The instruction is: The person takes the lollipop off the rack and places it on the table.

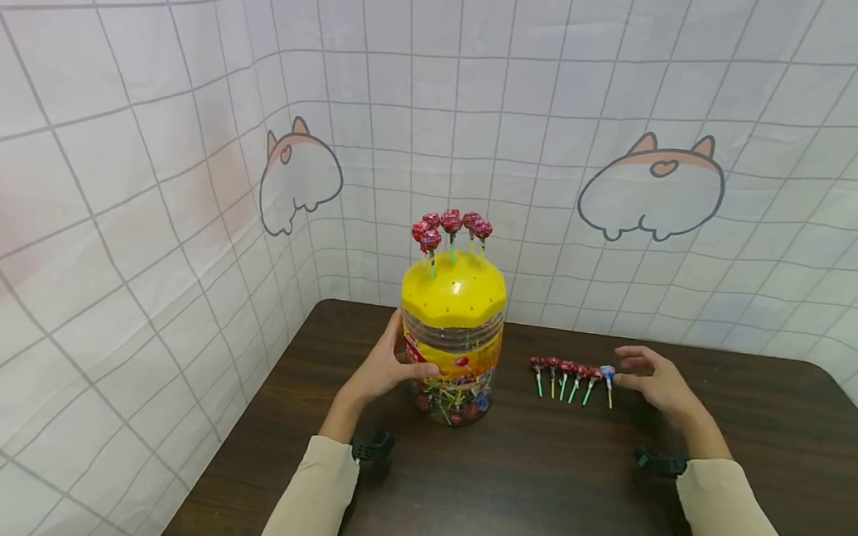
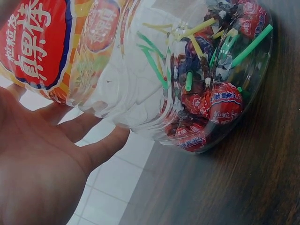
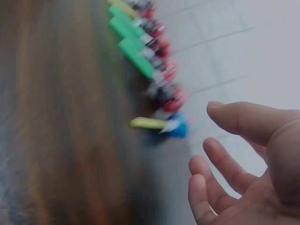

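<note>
Dark table (image 1: 518, 490), left hand (image 1: 383, 371) wrapped around candy jar (image 1: 456, 336), empty right hand (image 1: 658, 381) loosely spread beside lollipops (image 1: 565, 367)

The red label (image 2: 40, 42) on the jar (image 1: 462, 334) bears white Chinese characters — "粒粒" over "果棒", partly legible — while a lollipop wrapper's (image 2: 225, 102) are too small.

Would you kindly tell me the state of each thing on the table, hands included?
Jar: upright on the table, partly filled.
Yellow lid: on the jar.
Lollipops inside: wrapped, jumbled at the bottom.
Standing lollipops: wrapped, sticks in the lid, heads up.
Red lollipops: wrapped, lying in a row.
Blue lollipop: wrapped, lying at the row's right end.
Left hand: holding the jar's side.
Right hand: empty, beside the blue lollipop.
</note>
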### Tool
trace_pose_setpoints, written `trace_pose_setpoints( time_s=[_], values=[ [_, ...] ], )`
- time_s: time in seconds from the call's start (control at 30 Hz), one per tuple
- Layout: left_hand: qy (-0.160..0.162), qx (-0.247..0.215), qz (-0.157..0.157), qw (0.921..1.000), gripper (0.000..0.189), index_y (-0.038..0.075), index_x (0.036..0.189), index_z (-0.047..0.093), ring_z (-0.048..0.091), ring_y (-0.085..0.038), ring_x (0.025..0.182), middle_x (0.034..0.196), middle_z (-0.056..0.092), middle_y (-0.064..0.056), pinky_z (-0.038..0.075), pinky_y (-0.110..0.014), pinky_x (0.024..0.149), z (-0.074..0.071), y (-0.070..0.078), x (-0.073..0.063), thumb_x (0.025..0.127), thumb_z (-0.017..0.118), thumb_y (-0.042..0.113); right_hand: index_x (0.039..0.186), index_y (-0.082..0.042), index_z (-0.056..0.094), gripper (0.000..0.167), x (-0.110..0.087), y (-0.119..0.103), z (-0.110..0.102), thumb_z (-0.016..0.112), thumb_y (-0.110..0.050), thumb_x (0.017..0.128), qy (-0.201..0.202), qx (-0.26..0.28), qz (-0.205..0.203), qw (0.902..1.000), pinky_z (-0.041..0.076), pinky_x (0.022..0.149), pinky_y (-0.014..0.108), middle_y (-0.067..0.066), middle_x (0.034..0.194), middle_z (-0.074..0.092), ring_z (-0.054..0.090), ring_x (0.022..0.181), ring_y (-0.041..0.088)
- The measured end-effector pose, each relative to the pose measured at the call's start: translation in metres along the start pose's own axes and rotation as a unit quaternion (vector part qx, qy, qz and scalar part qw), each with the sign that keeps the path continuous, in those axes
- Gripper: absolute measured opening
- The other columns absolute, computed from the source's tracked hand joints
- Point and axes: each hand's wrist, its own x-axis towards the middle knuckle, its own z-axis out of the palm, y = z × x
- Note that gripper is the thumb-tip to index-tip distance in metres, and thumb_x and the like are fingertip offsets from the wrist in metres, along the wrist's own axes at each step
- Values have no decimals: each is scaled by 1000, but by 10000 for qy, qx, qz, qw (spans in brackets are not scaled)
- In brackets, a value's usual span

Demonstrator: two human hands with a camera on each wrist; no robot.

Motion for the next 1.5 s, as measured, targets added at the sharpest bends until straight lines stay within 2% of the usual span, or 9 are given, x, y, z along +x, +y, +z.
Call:
trace_pose_setpoints(
  time_s=[0.1, 0.3, 0.43, 0.5, 0.7, 0.9, 1.0, 1.13, 1.5],
  values=[
    [16, 22, -11, 10000, 101, 44, 158, 16, 51, -27, 135, 152, 43, 0, 48, -53, 111, -1, 0, 0, 87, 84, 22, 150, -4, 43, 55, -1, -25, -6, 64, -25, 103, -107, -63, -255, 9996, 47, 100, 64, 30, 142, 52, 55, 125, 42],
    [48, 58, -44, 10000, 101, 45, 158, 17, 51, -26, 135, 152, 43, 0, 48, -53, 111, -1, 0, 0, 86, 84, 23, 148, -11, 48, 49, -3, -104, -14, 61, -30, 104, -310, -222, -1092, 9933, 57, 91, 41, 17, 131, 61, 61, 112, 16],
    [52, 51, -54, 10000, 101, 44, 158, 16, 50, -27, 137, 153, 42, 0, 47, -54, 113, -1, 0, 0, 86, 84, 22, 145, -18, 52, 45, -3, -155, -9, 63, -29, 103, -164, -172, -1630, 9863, 55, 88, 27, 9, 127, 64, 63, 112, 16],
    [35, 50, -48, 10000, 102, 43, 159, 16, 50, -27, 137, 153, 42, -1, 47, -54, 112, -1, 0, 0, 86, 84, 23, 144, -19, 53, 44, -2, -177, -4, 65, -27, 102, -77, -86, -1886, 9820, 55, 88, 22, 9, 127, 65, 63, 112, 16],
    [3, -2, -58, 10000, 102, 44, 159, 15, 51, -27, 135, 152, 43, -1, 48, -52, 111, 0, 0, -1, 86, 84, 23, 142, -15, 56, 42, 7, -226, 17, 66, -18, 101, 280, 178, -2518, 9672, 54, 90, 17, 12, 125, 67, 65, 114, 24],
    [7, -3, -59, 10000, 101, 43, 159, 16, 50, -27, 136, 153, 42, -1, 47, -53, 112, 0, 0, -2, 87, 84, 23, 141, -11, 56, 43, 24, -255, 40, 66, -9, 98, 638, 620, -3042, 9485, 54, 90, 20, 18, 123, 65, 68, 110, 30],
    [10, 2, -51, 10000, 102, 43, 159, 16, 50, -27, 136, 153, 42, -1, 48, -53, 112, 0, 0, -1, 86, 84, 23, 141, -10, 56, 44, 32, -264, 47, 67, -7, 98, 763, 720, -3145, 9434, 55, 86, 20, 18, 121, 65, 69, 106, 32],
    [-20, -16, 16, 10000, 103, 42, 159, 16, 51, -28, 136, 152, 43, -3, 49, -53, 110, 0, 0, 0, 86, 85, 22, 141, -9, 56, 46, 40, -270, 54, 68, -4, 97, 817, 845, -3176, 9409, 56, 83, 21, 20, 120, 66, 71, 101, 35],
    [4, -22, 9, 10000, 102, 42, 159, 16, 51, -28, 136, 152, 44, -3, 47, -55, 112, 0, 0, 0, 86, 85, 22, 138, -11, 58, 43, 45, -279, 66, 65, -3, 97, 1174, 585, -2943, 9467, 60, 77, 33, 17, 110, 70, 72, 90, 31]
  ],
)
